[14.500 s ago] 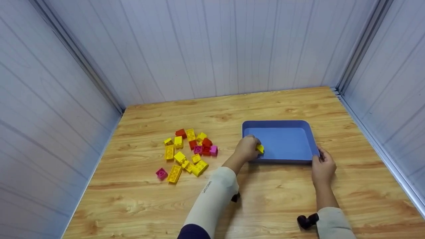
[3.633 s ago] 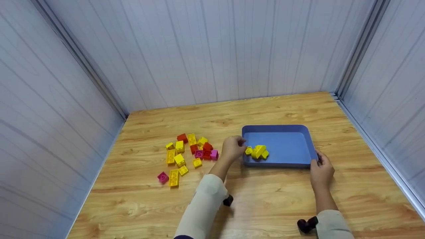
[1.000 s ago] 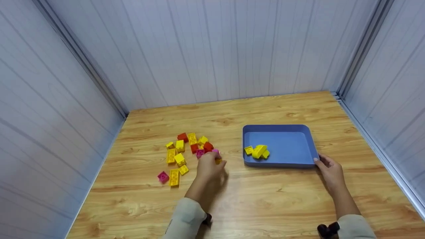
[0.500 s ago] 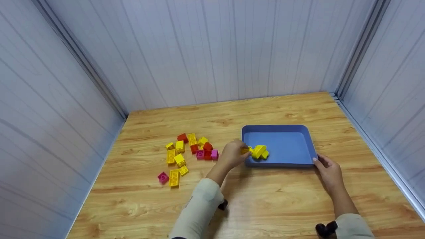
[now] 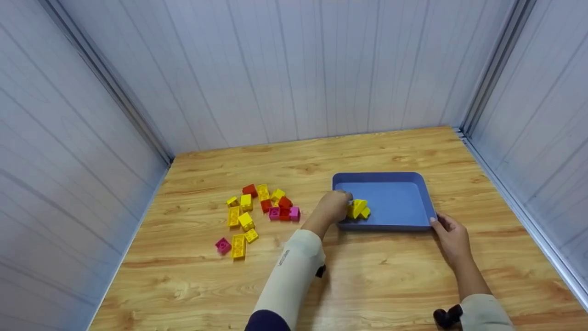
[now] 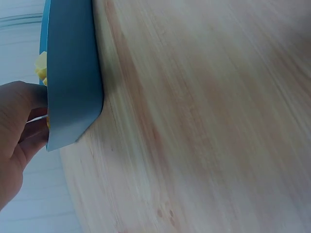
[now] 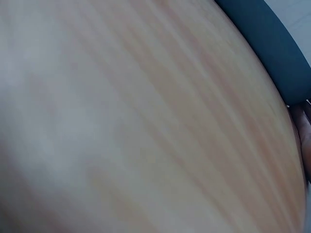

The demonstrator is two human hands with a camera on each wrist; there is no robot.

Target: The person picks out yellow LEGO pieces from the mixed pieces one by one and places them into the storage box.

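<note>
In the head view my left hand [image 5: 334, 206] reaches over the left side of a blue tray [image 5: 404, 200], its fingertips mostly hidden inside. Yellow toy bricks [image 5: 358, 208] lie in the tray just beyond those fingers. The left wrist view has the thumb and fingers of that hand [image 6: 17, 131] bent behind the tray wall [image 6: 73, 73], with a bit of a yellow toy brick [image 6: 48, 121] at the fingertips. My right hand [image 5: 455, 239] grips the tray's front right corner, thumb on the rim; only part of it [image 7: 304, 136] enters the right wrist view.
Left of the tray, loose toy bricks are spread on the wooden table [image 5: 376, 285]: yellow ones [image 5: 238, 246], red ones [image 5: 285, 202] and pink ones [image 5: 223, 246]. White panelled walls [image 5: 303, 69] enclose the table at the back and both sides.
My left hand has carried a yellow toy brick from the loose bricks rightward into the tray. Earlier, other yellow bricks went into the tray too. My right hand stays at the tray's corner.
</note>
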